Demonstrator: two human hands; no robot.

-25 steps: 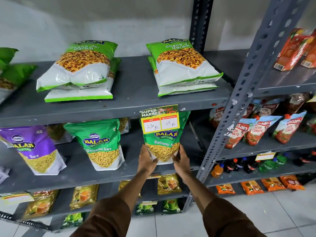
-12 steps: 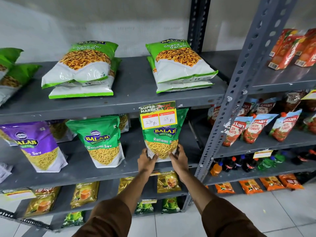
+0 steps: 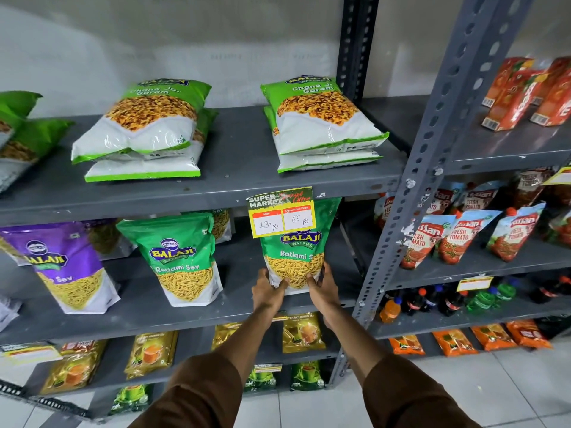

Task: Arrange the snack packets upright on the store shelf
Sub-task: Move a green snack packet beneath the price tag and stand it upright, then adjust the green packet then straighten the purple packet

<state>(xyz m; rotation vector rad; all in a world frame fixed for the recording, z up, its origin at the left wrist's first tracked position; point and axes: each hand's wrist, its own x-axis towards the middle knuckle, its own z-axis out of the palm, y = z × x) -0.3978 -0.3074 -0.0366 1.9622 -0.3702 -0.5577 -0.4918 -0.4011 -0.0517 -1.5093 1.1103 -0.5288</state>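
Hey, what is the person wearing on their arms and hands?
Both arms wear brown long sleeves, pushed up toward the elbows so the forearms are bare. The left hand and right hand are bare: no gloves, rings, watch or bracelets visible.

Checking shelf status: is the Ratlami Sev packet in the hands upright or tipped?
Upright: Ratlami Sev packet stands on its base, left hand and right hand gripping its lower corners.
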